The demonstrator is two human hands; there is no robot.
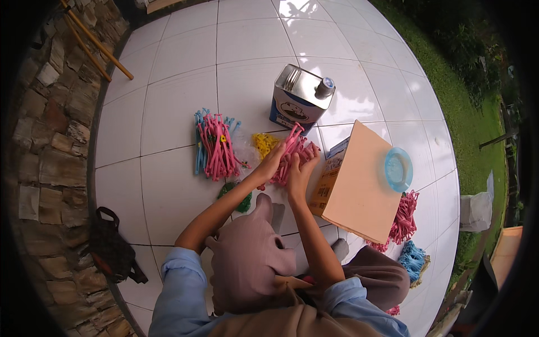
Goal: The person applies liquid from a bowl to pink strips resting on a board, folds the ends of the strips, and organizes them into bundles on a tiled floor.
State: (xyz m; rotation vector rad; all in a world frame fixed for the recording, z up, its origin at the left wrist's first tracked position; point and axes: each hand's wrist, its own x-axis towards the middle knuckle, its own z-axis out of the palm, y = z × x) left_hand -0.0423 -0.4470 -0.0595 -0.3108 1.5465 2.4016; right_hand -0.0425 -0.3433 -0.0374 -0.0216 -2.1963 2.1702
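Observation:
Both my hands hold one bunch of pink plastic strips (292,150) just above the white tiled floor. My left hand (268,167) grips its left side and my right hand (301,171) its right side. To the left lies a pile of pink and blue strips (215,147). A small yellow bunch (263,143) sits right behind my left hand. A green bunch (238,196) lies under my left forearm.
A metal can with a screw cap (300,98) stands behind the strips. A cardboard box (359,182) with a blue plastic lid (398,169) on it stands at my right, more pink and blue bunches (407,236) beyond it. A dark bag (112,250) and stone wall are on the left.

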